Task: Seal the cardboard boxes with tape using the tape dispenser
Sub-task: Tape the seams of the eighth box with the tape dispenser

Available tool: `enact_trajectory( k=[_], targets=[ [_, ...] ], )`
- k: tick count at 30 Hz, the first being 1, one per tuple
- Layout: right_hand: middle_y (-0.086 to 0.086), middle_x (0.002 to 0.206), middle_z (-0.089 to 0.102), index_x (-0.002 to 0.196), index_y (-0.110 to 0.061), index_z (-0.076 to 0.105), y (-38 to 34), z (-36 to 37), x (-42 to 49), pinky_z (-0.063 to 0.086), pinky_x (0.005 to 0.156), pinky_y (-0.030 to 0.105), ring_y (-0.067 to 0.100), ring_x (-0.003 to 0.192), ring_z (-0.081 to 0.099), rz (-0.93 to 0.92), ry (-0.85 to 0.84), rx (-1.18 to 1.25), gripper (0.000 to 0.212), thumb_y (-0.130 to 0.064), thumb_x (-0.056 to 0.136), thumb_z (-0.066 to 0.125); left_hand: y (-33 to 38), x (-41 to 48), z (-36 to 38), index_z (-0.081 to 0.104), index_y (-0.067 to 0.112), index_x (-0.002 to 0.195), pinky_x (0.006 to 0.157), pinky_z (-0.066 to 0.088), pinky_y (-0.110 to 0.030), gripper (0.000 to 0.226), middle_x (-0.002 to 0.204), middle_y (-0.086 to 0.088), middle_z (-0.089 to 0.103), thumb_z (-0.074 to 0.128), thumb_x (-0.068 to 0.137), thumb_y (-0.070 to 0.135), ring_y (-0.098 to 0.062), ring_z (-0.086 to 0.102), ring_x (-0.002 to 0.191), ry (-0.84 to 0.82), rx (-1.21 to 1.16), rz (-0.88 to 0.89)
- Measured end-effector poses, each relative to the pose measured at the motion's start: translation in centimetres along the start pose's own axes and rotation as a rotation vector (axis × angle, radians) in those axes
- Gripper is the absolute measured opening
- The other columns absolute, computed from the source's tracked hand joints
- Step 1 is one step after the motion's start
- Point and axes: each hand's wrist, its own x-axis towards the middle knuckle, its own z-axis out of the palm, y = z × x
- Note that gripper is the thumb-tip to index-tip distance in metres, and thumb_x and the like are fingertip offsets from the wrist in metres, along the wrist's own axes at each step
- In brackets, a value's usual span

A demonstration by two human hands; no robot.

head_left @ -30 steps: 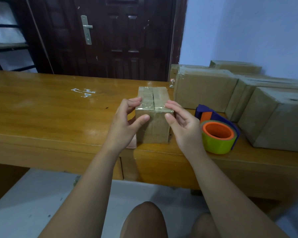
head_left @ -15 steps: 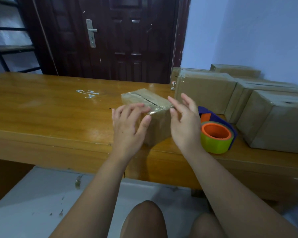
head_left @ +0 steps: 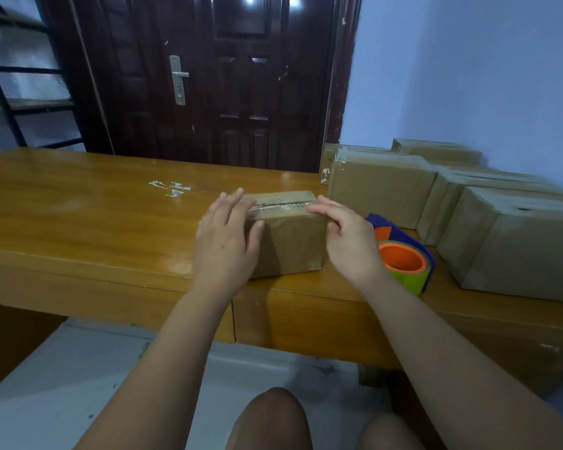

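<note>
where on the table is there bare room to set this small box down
Free: the wide tabletop left of the small box, around the tape scraps. Crowded: the right side, where the tape dispenser sits beside the larger boxes.

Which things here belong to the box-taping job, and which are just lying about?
Part of the job:
small cardboard box, between the left hand and right hand; tape dispenser beside it; larger boxes at the right.

Just lying about:
tape scraps stuck on the table; dark door; metal rack.
</note>
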Motion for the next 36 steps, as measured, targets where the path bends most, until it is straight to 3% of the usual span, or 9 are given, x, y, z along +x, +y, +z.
enact_trajectory(
  k=[4, 7, 9, 12, 15, 21, 25, 28, 36],
  targets=[
    [-0.006, 0.151, 0.034, 0.146, -0.038, 0.03, 1.3, -2.5, 0.7, 0.037, 0.108, 0.033, 0.015, 0.135, 0.038, 0.097, 0.034, -0.099, 0.067, -0.002, 0.093, 0.05, 0.1, -0.2, -0.5, 0.061, 0.024, 0.118, 0.088, 0.026, -0.035, 0.028, 0.119, 0.002, 0.058, 0.049, 0.095, 0.033, -0.02, 0.047, 0.111, -0.019, 0.074, 0.104],
    [0.012, 0.142, 0.039, 0.148, -0.037, 0.027, 4.0, -5.7, 1.7, 0.053, 0.078, 0.039, 0.031, 0.108, 0.058, 0.366, -0.034, -0.278, 0.075, -0.006, 0.084, 0.053, 0.8, -0.3, -0.8, 0.062, 0.03, 0.118, 0.083, 0.022, -0.035, 0.036, 0.117, 0.005, 0.056, 0.041, 0.094, 0.046, -0.02, 0.044, 0.106, -0.045, 0.117, 0.136],
    [0.014, 0.126, 0.049, 0.15, -0.029, 0.026, 5.5, -7.4, 1.7, 0.044, 0.056, 0.03, 0.025, 0.083, 0.06, 0.501, -0.175, -0.318, 0.074, -0.007, 0.084, 0.054, 1.6, -0.5, -0.8, 0.059, 0.032, 0.123, 0.085, 0.021, -0.036, 0.046, 0.119, 0.005, 0.053, 0.037, 0.09, 0.055, -0.019, 0.04, 0.107, -0.09, 0.155, 0.176],
    [0.015, 0.13, 0.05, 0.147, -0.016, 0.034, 7.0, -8.3, 1.1, 0.046, 0.069, 0.033, 0.027, 0.103, 0.056, 0.578, -0.308, -0.37, 0.066, -0.014, 0.088, 0.062, 3.0, -0.8, -0.8, 0.049, 0.032, 0.132, 0.099, 0.017, -0.038, 0.055, 0.117, 0.001, 0.042, 0.046, 0.086, 0.062, -0.019, 0.031, 0.112, -0.17, 0.188, 0.187],
    [0.014, 0.108, 0.059, 0.128, -0.01, 0.053, 8.2, -8.5, 0.8, 0.056, 0.069, 0.038, 0.03, 0.093, 0.06, 0.621, -0.257, -0.364, 0.038, -0.013, 0.091, 0.058, 4.0, -0.8, -0.9, 0.034, 0.033, 0.14, 0.111, 0.022, -0.043, 0.066, 0.123, 0.0, 0.027, 0.056, 0.082, 0.057, -0.02, 0.021, 0.123, -0.302, 0.113, 0.166],
    [0.02, 0.105, 0.057, 0.118, -0.004, 0.053, 8.8, -8.7, -0.5, 0.051, 0.05, 0.03, 0.032, 0.09, 0.061, 0.854, -0.139, 0.18, 0.024, -0.008, 0.095, 0.049, 4.4, -0.3, -0.8, 0.017, 0.033, 0.148, 0.099, 0.036, -0.034, 0.08, 0.137, 0.005, 0.032, 0.06, 0.083, 0.053, -0.018, 0.035, 0.122, -0.286, 0.233, 0.25],
    [0.018, 0.086, 0.062, 0.098, -0.003, 0.059, 7.8, -9.0, -2.2, 0.053, 0.043, 0.025, 0.025, 0.074, 0.063, 0.96, -0.139, 0.62, 0.012, -0.01, 0.097, 0.049, 5.1, -0.5, 0.5, 0.045, 0.025, 0.136, 0.096, 0.036, -0.031, 0.067, 0.131, 0.003, 0.048, 0.066, 0.078, 0.051, -0.022, 0.041, 0.113, -0.178, 0.151, 0.249],
    [0.019, 0.101, 0.063, 0.111, -0.005, 0.056, 7.6, -8.9, -4.0, 0.055, 0.047, 0.026, 0.028, 0.085, 0.063, 0.928, -0.164, 0.899, 0.019, -0.008, 0.097, 0.044, 5.5, -0.4, 2.3, 0.057, 0.016, 0.127, 0.102, 0.032, -0.032, 0.051, 0.126, -0.002, 0.054, 0.069, 0.081, 0.035, -0.025, 0.042, 0.118, -0.127, 0.005, 0.222],
    [0.013, 0.107, 0.061, 0.108, -0.017, 0.056, 5.5, -8.7, -6.3, 0.052, 0.064, 0.036, 0.03, 0.092, 0.06, 0.808, -0.149, 0.986, 0.029, -0.001, 0.083, 0.052, 6.7, 0.6, 3.8, 0.059, 0.017, 0.126, 0.102, 0.034, -0.04, 0.036, 0.122, -0.004, 0.057, 0.06, 0.09, 0.017, -0.027, 0.045, 0.117, -0.093, -0.046, 0.227]
  ],
)
